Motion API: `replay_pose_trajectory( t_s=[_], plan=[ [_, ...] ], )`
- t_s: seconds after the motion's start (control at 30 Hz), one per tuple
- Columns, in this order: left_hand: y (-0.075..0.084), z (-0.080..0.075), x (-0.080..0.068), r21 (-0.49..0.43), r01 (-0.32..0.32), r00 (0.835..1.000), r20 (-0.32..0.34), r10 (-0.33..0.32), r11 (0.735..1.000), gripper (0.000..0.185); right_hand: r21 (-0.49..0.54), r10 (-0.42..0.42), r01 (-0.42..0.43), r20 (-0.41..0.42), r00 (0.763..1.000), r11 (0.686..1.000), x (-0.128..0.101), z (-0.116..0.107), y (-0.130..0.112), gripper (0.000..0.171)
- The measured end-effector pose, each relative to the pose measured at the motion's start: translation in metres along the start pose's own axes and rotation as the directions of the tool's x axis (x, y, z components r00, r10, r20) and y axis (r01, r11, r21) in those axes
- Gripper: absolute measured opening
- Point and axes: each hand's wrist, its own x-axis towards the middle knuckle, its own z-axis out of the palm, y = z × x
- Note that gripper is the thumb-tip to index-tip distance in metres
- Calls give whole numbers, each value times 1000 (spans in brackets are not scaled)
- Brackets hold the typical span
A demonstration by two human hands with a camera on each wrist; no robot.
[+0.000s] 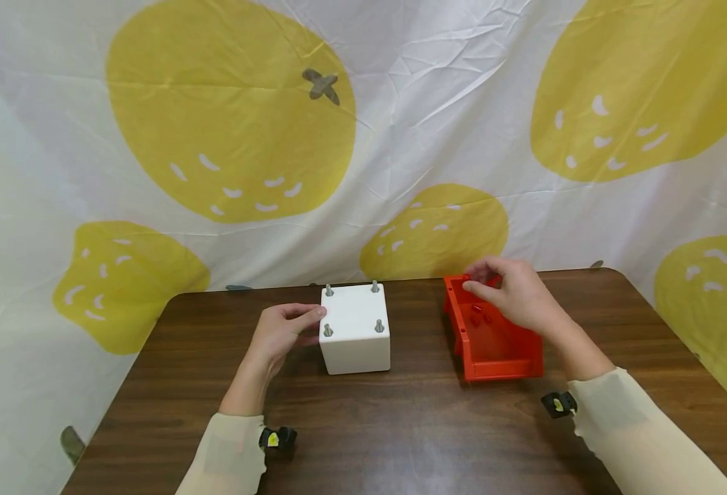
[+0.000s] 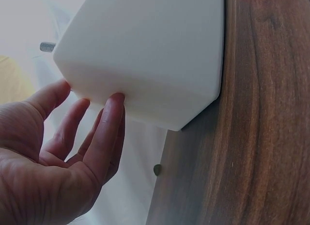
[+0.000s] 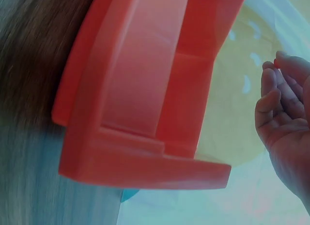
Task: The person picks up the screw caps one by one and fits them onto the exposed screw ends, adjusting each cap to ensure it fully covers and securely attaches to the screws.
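Observation:
A white block [image 1: 357, 347] with a metal bolt [image 1: 328, 331] standing at each top corner sits mid-table. My left hand [image 1: 285, 330] rests its straight fingers against the block's left side. In the left wrist view the fingertips [image 2: 114, 101] touch the block's [image 2: 155, 51] lower edge, with one bolt [image 2: 47, 46] sticking out. A red plastic bin [image 1: 499, 354] stands to the right and holds a few small red parts [image 1: 476, 317]. My right hand [image 1: 512, 292] hovers over the bin's far end with fingers loosely curled. In the right wrist view this hand [image 3: 283, 113] shows nothing in it, beside the bin [image 3: 140, 89].
The dark wooden table [image 1: 400, 426] has bare room in front of the block and bin. A white cloth with yellow fruit prints [image 1: 227, 110] hangs close behind the table's far edge. Small black and yellow cameras [image 1: 276, 438] sit on both wrists.

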Motion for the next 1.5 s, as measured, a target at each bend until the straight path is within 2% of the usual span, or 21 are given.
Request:
replay_pose_trajectory(
  t_s=[0.33,0.63,1.03,1.3,1.5],
  plan=[
    [0,-1,-1,-4,3,1000,-3,-3,1000,33,100,-5,6,-9,1000,995,-1,4,-10,18],
    [1,0,-1,-3,2,1000,-5,-2,1000,33,217,6,-6,0,1000,976,1,9,-15,19],
    [1,0,0,-8,1,1000,-13,-1,1000,34,290,-2,-4,19,1000,957,2,16,-26,19],
    [1,0,1,-11,-1,1000,-13,1,1000,34,315,22,-36,50,998,948,2,24,-33,18],
    [0,1,-1,-8,-4,1000,-3,4,1000,35,329,-1,-16,52,999,944,3,30,-42,17]
  ],
)
